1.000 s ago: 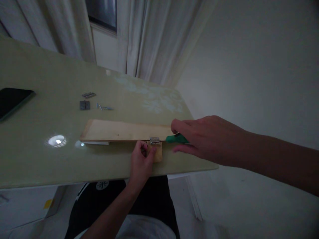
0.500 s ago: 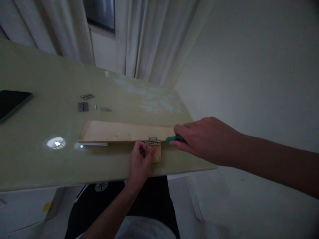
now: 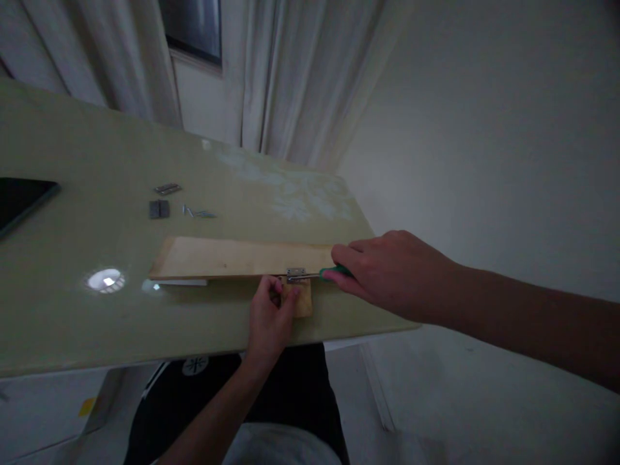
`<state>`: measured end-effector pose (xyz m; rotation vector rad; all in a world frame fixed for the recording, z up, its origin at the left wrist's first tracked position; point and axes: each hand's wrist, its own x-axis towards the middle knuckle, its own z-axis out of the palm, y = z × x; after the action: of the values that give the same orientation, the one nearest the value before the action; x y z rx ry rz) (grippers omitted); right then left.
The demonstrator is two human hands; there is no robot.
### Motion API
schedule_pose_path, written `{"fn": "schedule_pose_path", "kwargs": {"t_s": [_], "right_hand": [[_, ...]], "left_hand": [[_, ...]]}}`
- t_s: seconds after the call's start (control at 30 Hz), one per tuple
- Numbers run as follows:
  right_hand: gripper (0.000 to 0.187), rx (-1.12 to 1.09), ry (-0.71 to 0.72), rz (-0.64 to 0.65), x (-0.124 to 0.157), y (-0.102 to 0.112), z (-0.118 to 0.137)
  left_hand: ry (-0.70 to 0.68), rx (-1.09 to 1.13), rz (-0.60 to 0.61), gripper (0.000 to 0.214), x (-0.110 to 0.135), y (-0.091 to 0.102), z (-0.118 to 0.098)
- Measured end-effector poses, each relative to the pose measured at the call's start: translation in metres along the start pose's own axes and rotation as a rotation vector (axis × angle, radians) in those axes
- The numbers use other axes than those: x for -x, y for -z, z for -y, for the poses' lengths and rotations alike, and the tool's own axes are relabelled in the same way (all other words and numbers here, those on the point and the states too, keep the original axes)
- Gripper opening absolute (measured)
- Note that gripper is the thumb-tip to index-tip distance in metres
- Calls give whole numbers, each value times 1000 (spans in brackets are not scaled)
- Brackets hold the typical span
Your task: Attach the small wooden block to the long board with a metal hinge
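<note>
Green-handled screwdriver (image 3: 334, 272) lies level, tip pointing left at hinge (image 3: 296, 275).

Glossy pale olive-green bench (image 3: 72, 129), with a faint whitish floral pattern at 1 o'clock from the long board (image 3: 227, 258), which is plain light tan wood. Small block (image 3: 304, 302): deeper honey-tan. Hinge (image 3: 296, 275): bright silver. Screwdriver (image 3: 334, 271): green handle, silvery shaft. At 10 o'clock from the long board: dark grey spare hinges (image 3: 159, 208) and silvery screws (image 3: 198, 212). At 9 o'clock: black flat device (image 3: 19, 197). Curtains (image 3: 290, 77): plain off-white. Wall (image 3: 484, 129): cream. Garment (image 3: 290, 387): black, with a white emblem.
</note>
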<state>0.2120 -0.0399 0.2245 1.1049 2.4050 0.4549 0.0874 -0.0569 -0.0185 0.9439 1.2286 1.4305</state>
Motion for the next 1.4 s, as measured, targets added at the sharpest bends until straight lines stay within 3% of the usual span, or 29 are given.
{"fn": "schedule_pose_path", "kwargs": {"t_s": [0.2,0.3,0.43,0.5,0.63,0.7,0.77,0.87,0.93,1.0,1.1,1.17,1.23,1.3,1.4], "right_hand": [[28,-102,23,-13,6,0,-7],[23,-123,147,-99,13,-4,-15],[15,39,298,-205,15,-5,-17],[16,61,225,-181,11,-4,-12],[36,9,-65,-25,0,-4,-2],[34,-2,-58,-14,-2,-6,-6],[28,12,91,-77,0,-8,-16],[10,136,484,-269,6,-12,-30],[18,197,633,-347,7,-13,-32],[22,158,510,-304,6,-13,-26],[30,1,83,-73,0,-9,-9],[36,-53,-60,37,-4,-5,-3],[35,-39,-33,58,-6,-4,-3],[28,8,88,16,-5,-4,-10],[9,143,368,-173,0,-7,-23]], "left_hand": [[1,9,0,35,0,-1,1],[-3,5,-1,35,0,-1,1],[-11,-3,4,35,0,-1,2],[-9,0,14,35,0,-1,3],[-13,5,-4,37,0,-1,4],[-15,5,-9,36,0,-1,3],[-13,1,-10,35,0,-1,2],[3,6,-16,35,-1,-1,1],[15,35,-12,36,0,-2,1],[18,60,-7,37,0,-2,2],[-10,44,-10,35,1,-3,1],[-28,12,-25,34,1,-3,1],[-34,-7,-41,34,1,-3,-1],[-31,-19,-47,33,1,-4,-1],[-30,-44,-46,32,1,-4,0]]}}
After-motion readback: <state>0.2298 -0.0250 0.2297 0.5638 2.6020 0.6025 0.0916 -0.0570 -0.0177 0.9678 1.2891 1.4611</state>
